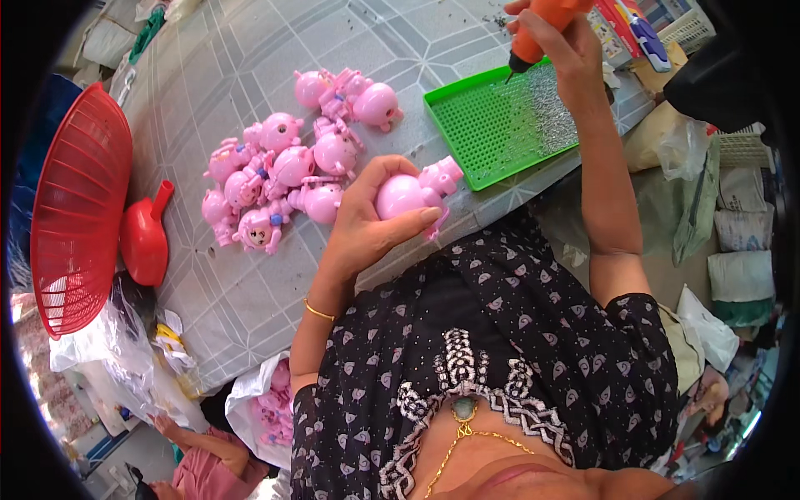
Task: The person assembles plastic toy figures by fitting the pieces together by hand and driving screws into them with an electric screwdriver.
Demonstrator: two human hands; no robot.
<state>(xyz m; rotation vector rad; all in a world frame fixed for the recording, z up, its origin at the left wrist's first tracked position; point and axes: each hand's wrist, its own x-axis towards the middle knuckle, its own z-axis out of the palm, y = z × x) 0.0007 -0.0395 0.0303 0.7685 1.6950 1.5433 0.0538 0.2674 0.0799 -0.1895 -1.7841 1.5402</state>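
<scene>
My left hand is closed round a pink plastic toy figure, near the front edge of the table. Up at the top right, my right hand grips an orange electric screwdriver with a black nose. Its thin bit points down over a shallow green tray with a grid of holes. Many small silvery screws lie in the tray, mostly toward its right side. To the left of my left hand sits a loose group of similar pink toy figures, lying at various angles.
A red plastic basket and a red scoop stand at the table's left. Below them is a bag of pink parts. Another person is at the lower left. Boxes and a blue-and-white tool lie at the upper right.
</scene>
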